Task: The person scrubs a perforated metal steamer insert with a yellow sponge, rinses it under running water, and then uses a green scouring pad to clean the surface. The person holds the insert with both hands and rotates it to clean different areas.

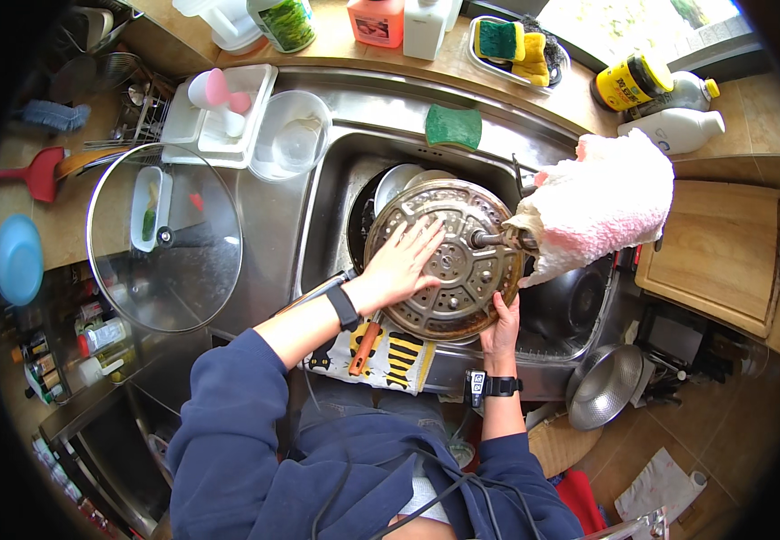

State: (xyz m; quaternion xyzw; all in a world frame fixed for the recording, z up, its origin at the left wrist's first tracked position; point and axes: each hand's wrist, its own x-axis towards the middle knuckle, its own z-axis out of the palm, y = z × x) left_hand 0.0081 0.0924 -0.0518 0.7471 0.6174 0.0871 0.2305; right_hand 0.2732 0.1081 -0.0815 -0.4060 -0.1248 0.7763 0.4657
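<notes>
A round perforated metal steamer rack is held tilted over the sink basin. My left hand lies flat on its upper face, with the fingers extended. At the lower right rim, my right hand grips the rack, its thumb on the near face and its other fingers hidden behind. The faucet spout reaches over the rack's right side, and a pink and white fluffy cloth drapes over the faucet. Behind the rack, metal dishes sit in a dark pan, partly covered.
A green scouring pad lies on the sink's back ledge. At left are a glass lid and a clear plastic bowl. A wooden handle crosses a patterned towel at the front edge. To the right stands a cutting board.
</notes>
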